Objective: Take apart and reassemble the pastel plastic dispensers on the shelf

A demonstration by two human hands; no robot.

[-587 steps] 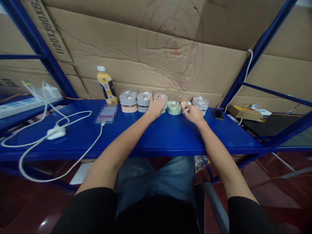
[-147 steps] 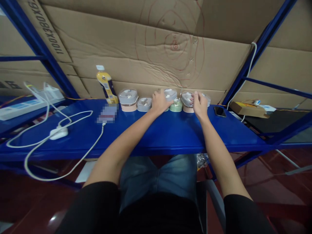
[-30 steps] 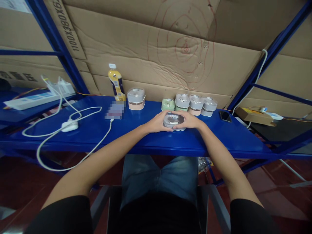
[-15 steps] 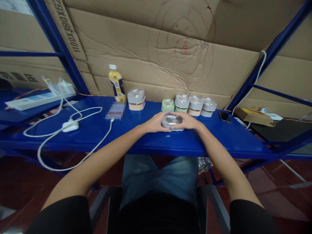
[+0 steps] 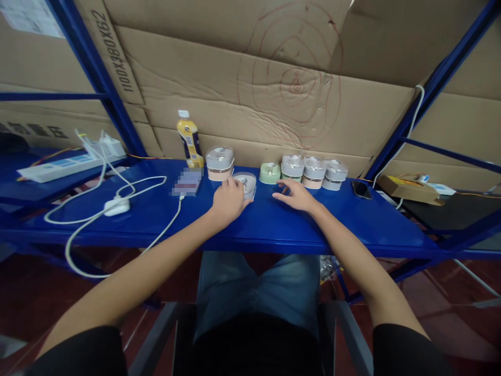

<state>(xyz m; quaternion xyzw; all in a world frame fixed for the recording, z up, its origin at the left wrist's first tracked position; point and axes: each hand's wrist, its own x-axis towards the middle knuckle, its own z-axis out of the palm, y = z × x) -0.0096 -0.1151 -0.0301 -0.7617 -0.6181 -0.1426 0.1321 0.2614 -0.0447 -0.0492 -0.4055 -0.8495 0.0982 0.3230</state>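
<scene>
Grey box | shifted left | left hand gripping | right hand now off

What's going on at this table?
A seated person's left hand holds a grey box by its near left side on a blue table. The right hand is open and holds nothing, in front of the row with the green box and three two-tone boxes. A grey-and-pink box stands farther left, beside a yellow bottle.
</scene>
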